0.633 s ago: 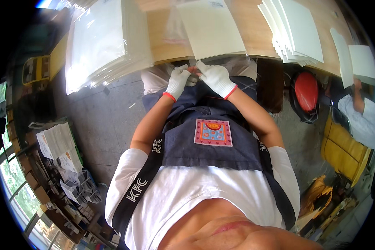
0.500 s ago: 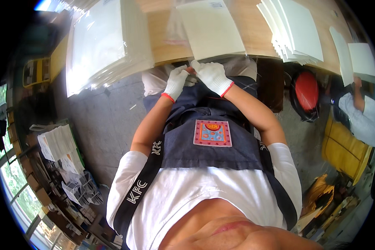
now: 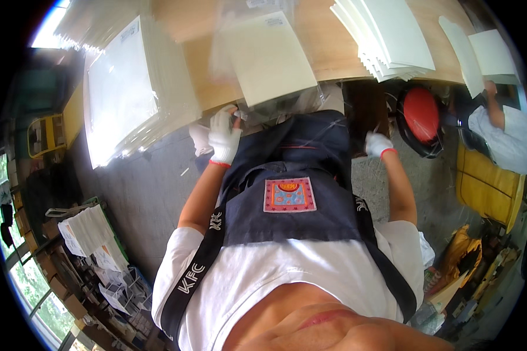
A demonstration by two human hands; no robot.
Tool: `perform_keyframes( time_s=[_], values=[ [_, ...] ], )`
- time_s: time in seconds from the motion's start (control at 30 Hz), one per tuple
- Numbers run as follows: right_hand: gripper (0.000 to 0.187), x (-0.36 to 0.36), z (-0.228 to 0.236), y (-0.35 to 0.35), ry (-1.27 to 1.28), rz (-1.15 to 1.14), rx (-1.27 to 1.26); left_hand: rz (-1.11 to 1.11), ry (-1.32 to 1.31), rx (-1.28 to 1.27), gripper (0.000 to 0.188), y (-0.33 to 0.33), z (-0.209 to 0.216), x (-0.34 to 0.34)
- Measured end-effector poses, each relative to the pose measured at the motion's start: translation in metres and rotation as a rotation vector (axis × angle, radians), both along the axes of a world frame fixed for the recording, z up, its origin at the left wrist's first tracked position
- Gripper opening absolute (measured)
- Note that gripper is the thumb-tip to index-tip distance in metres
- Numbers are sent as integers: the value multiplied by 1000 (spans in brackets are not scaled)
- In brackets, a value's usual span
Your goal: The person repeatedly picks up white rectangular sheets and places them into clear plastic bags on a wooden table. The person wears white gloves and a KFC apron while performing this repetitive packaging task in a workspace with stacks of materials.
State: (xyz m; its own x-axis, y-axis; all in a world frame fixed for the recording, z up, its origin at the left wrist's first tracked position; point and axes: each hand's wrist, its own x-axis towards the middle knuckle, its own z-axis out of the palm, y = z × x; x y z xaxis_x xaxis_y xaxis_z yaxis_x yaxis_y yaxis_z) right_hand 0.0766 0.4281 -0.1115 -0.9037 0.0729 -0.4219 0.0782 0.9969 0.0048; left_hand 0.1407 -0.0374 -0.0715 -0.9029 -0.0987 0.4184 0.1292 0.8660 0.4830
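A cream rectangular panel [image 3: 272, 61] with a small printed label lies on the wooden table [image 3: 208, 67], partly in a clear plastic bag that overhangs the front edge. My left hand [image 3: 223, 137], in a white glove with a red cuff, is at that edge, left of the panel's near corner. Its fingers look pinched by a bit of whitish, film-like material, too small to name. Out to the right, below the table edge and apart from the panel, is my right hand [image 3: 378, 144] in a matching glove. Its fingers are smeared, so any hold is unclear.
Film-wrapped panels [image 3: 120, 88] are stacked at left; unwrapped white panels [image 3: 395, 38] fan out at right. A red-topped stool [image 3: 421, 114] stands beyond my right hand. Another person's sleeve [image 3: 498, 137] shows at far right, near a yellow box-like object [image 3: 489, 184]. Paper bundles [image 3: 93, 234] stand lower left.
My hands, close together at the table edge before, are now apart. The right swung right and down, away from the table; the left shifted slightly left. The whole view has shifted a little.
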Motion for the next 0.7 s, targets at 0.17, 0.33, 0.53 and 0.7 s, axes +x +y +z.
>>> perform_keyframes(
  time_s=[0.17,0.33,0.53,0.7],
  values=[
    [37,-19,42,-84,355,324,-331,-325,260,-193,24,14,14,-26],
    [42,-61,62,-157,969,828,-640,-377,271,-139,16,17,17,-33],
    [15,-41,29,-184,682,240,-1080,1,-51,263,8,9,-14,-5],
    [17,-37,18,-197,274,-510,-1599,287,-97,1424,20,28,-32,-5]
  ],
)
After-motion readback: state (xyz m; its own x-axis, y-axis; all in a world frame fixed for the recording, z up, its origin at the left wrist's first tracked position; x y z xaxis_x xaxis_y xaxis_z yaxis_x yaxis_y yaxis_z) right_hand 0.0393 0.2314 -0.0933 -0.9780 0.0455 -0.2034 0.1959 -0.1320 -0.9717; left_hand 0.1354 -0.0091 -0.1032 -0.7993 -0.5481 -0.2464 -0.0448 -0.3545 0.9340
